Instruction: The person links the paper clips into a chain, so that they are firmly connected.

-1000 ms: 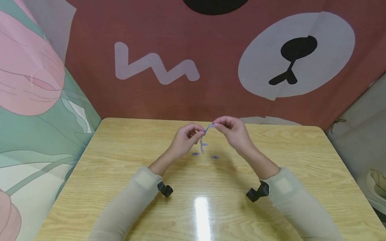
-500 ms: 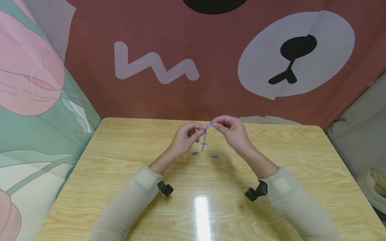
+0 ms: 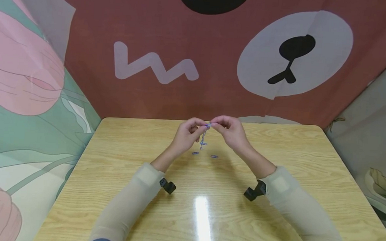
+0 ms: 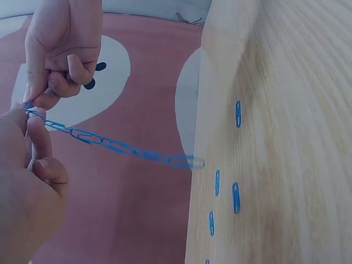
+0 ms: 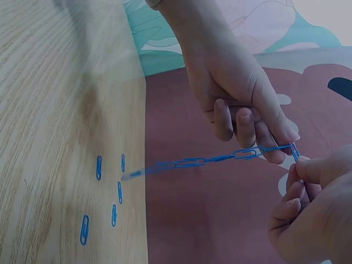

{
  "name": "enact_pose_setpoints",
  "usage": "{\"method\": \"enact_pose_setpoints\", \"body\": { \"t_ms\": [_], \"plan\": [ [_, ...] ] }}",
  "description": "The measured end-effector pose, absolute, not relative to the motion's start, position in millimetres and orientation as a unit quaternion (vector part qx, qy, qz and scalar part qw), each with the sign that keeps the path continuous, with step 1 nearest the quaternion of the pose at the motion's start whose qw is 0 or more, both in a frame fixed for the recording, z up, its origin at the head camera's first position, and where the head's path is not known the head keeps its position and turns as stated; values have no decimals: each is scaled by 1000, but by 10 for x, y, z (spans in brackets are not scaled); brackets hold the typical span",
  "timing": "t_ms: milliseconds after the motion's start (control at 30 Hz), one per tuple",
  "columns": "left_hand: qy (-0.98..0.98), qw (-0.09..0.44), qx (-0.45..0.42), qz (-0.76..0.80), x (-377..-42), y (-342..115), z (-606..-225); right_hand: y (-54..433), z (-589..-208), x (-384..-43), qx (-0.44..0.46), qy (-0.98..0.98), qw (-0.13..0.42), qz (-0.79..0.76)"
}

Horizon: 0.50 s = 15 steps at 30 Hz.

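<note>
Hands (image 3: 187,135) (image 3: 232,134): pinching top | paperclip chain (image 5: 190,163): hanging below | tip unclear

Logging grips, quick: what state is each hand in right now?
Left hand: closed, pinching the blue paper-clip chain near its top.
Right hand: closed, pinching a blue paper clip at the chain's top.

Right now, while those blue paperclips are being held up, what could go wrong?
The thin top clip is pinched by fingertips of the left grip and right grip, so it might slip out. The paperclip chain dangles below, so it could drop or perhaps tangle. Loose clips lie near the edge of the table; a bump might knock one off.
</note>
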<state>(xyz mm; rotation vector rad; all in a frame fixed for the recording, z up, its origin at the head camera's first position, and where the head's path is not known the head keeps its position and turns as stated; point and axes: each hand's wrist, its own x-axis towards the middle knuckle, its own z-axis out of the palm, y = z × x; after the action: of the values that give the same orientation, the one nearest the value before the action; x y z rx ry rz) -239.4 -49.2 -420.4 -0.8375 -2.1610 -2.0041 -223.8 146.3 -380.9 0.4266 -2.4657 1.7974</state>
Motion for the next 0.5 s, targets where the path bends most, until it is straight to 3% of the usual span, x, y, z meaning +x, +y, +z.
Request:
{"method": "enact_pose_setpoints", "body": {
  "t_ms": [500],
  "plan": [
    [-705,43,-264,-657,-2168,-524,-3911,1450,-3810,-2210,150,-797,38,584]
  ]
}}
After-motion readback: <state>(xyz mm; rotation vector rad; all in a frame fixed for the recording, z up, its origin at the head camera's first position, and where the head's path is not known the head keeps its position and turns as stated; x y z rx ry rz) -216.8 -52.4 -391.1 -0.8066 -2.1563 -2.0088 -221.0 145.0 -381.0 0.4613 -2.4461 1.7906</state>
